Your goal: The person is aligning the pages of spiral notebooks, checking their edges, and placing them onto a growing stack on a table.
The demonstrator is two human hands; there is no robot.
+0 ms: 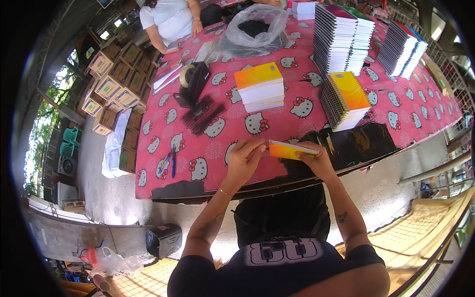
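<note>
The right hand (314,157) grips a yellow notebook (284,150), seemingly steadying it. At the notebook's left, the left hand (244,159) curls its fingers, whether pinching anything I cannot tell.

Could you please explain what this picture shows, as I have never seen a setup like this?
There is no machine here: a person works with two bare hands. The single picture comes from a wide fisheye camera on their head, looking down, so straight edges bend.

The right hand holds a small yellow-orange paper booklet. The left hand, fingers drawn together, is at its left end; I cannot tell whether it touches.

On the table's pink patterned cover are a square stack of yellow-orange booklets, a stack of yellow spiral-bound notebooks, a black tape dispenser and a clear plastic bag with black contents. Across the table is another person in white.
</note>
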